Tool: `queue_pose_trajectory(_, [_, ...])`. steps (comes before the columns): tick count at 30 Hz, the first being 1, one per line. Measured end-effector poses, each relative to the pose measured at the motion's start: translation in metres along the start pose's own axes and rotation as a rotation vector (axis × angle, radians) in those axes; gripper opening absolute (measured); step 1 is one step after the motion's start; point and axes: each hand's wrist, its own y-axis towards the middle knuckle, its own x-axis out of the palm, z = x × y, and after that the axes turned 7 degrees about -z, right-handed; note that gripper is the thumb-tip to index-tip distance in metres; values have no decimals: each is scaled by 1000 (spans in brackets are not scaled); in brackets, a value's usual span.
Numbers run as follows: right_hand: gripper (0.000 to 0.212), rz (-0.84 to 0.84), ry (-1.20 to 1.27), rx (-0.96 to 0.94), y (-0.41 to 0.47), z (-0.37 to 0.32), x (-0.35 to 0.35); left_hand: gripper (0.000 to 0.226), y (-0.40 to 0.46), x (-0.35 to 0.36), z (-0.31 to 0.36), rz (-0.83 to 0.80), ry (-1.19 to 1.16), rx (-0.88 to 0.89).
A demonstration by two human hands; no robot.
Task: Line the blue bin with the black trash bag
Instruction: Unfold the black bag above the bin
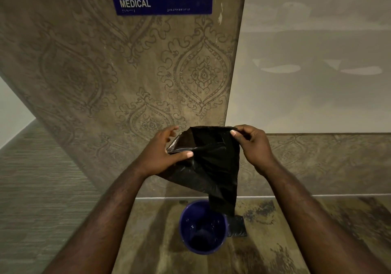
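While both hands pinch it, bag (213, 163) hangs above bin (202, 227), tail covering the bin's far-right rim. Left hand (163, 155) grips the left edge, right hand (251, 146) the top corner. Bin interior dark; a black patch (238, 226) behind it is unidentifiable.
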Motion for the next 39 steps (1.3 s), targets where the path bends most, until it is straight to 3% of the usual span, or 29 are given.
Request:
queue_pose_trajectory(2, [11,-64,0,-33,0,-5,3,84,15,13,7,-43,8,-4])
queue_pose_trajectory(6, [11,-113,-27,-48,3,-9,3,43,30,25,22,3,-143,-59])
queue_pose_trajectory(10, [12,-78,-111,-74,4,-5,-5,64,38,22,25,-21,-505,-115])
queue_pose_trajectory(14, [12,-51,-80,-79,7,-1,-10,53,47,20,9,-11,-272,-133])
queue_pose_trajectory(20, [17,28,-91,-86,12,2,-16,26,42,19,7,-7,-278,-66])
queue_pose_trajectory(24, [11,175,-56,-24,15,6,-15,26,34,15,10,-51,-324,-7])
queue_pose_trajectory(27, [10,165,62,63,18,3,-6,15,30,17,13,-63,-348,11])
queue_pose_trajectory(29, [20,105,148,160,18,-2,3,7,27,18,17,-54,-314,33])
queue_pose_trajectory(32, [61,-27,193,317,13,-12,20,10,25,21,16,-44,-299,28])
queue_pose_trajectory(35, [92,-31,20,332,11,-12,39,11,25,26,10,-33,-304,-5])
queue_pose_trajectory(39, [85,-6,-182,286,13,-2,50,15,25,33,-3,80,-250,-96])
